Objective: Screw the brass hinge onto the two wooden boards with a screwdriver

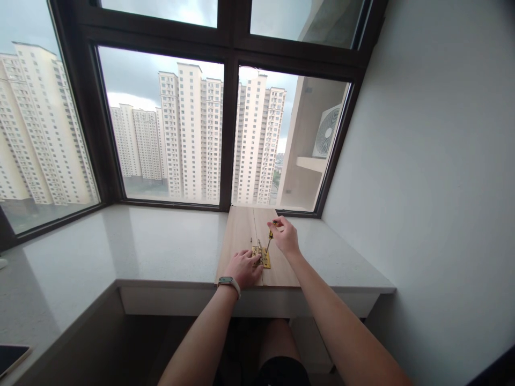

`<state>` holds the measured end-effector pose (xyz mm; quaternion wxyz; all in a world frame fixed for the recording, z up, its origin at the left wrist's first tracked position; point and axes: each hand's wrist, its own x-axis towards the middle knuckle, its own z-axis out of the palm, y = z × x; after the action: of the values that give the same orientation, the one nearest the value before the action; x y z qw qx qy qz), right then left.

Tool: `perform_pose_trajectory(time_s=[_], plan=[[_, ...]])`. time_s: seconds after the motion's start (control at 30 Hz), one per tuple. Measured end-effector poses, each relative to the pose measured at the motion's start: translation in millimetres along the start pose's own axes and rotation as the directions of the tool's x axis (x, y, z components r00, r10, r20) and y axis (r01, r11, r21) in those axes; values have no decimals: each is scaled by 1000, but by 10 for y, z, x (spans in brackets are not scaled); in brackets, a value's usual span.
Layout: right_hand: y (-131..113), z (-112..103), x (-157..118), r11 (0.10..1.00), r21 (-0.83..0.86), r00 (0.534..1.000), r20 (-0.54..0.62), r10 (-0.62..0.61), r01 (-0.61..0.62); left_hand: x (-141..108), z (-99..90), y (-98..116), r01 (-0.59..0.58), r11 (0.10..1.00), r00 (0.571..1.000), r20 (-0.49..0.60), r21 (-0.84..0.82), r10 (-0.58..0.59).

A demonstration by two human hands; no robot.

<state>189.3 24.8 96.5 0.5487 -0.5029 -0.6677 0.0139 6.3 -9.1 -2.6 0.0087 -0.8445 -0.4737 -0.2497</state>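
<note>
Two pale wooden boards lie side by side on the white sill, with a narrow seam between them. Across the seam sits a brass hinge. My right hand is closed around the yellow-and-black handle of a screwdriver, which leans with its tip down at the hinge's right leaf. My left hand, with a watch on its wrist, lies on the left board with fingers stretched out, the fingertips touching the hinge and covering part of it. Small screws are beside the hinge above the left fingers.
The white windowsill counter runs along dark-framed windows and ends at a front edge near me. A plain wall rises at the right. A dark flat device lies at the lower left. My knee shows below the counter.
</note>
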Motion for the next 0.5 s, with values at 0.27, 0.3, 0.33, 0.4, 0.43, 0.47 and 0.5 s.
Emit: perform_pose_trajectory(time_s=[0.27,0.3,0.33,0.4,0.43,0.47,0.5], plan=[[-112,-159,152,953,-252,947,311,-82,165,-5,-19,3,2,1000,1000,2,-1,-2],[-131,-186,182,933,-309,921,387,-54,185,-6,-20,4,2,1000,1000,1,0,-2],[-150,-213,216,907,-369,889,457,-13,203,-6,-19,4,0,1000,1000,-2,1,0],[-188,-260,291,851,-467,822,564,78,240,-4,-13,2,-5,1000,1000,-9,4,5],[-206,-279,328,825,-501,789,604,117,261,-3,-10,1,-8,1000,1000,-12,6,8],[-223,-294,362,800,-527,755,638,151,285,-3,-7,-1,-9,1000,1000,-13,7,9],[-239,-307,392,778,-546,722,668,180,312,-2,-6,-2,-9,1000,1000,-12,8,9]])
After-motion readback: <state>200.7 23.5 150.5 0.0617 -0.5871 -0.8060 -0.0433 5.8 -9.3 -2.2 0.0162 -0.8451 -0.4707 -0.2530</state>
